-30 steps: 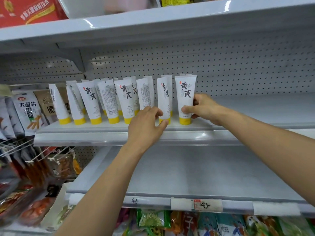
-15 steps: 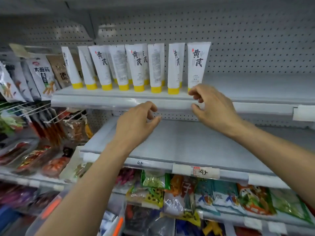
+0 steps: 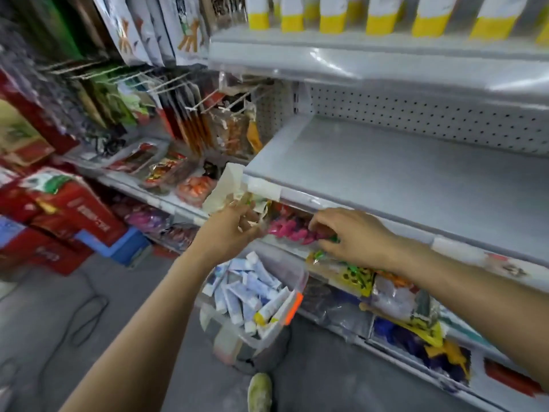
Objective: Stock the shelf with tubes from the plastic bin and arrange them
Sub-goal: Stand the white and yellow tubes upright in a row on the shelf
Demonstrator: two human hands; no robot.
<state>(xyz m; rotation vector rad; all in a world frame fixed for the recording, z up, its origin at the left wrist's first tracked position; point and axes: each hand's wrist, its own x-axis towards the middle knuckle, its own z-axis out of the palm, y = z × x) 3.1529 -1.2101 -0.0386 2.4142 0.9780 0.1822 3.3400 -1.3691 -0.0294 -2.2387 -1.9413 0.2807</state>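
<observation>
A clear plastic bin (image 3: 289,318) with an orange latch stands on the floor below me, filled with several white and blue tubes (image 3: 248,288). Along the top shelf (image 3: 326,52) stands a row of white tubes with yellow caps (image 3: 380,23), cut off by the frame's upper edge. My left hand (image 3: 230,230) hovers above the bin with fingers loosely spread and nothing in it. My right hand (image 3: 353,237) is lower right of it, palm down, fingers apart, in front of the snack packets. Both hands are blurred by motion.
A bare grey shelf (image 3: 416,173) lies between the tube shelf and my hands. Snack packets (image 3: 356,276) fill the racks below. Hanging packets (image 3: 184,114) crowd the left bay. Red cartons (image 3: 68,212) and a blue crate (image 3: 124,246) sit on the floor at left. My shoe (image 3: 260,392) is beneath the bin.
My view has swung down from the tube shelf to the floor bin. Both hands left the shelf edge and dropped toward the bin, holding nothing.
</observation>
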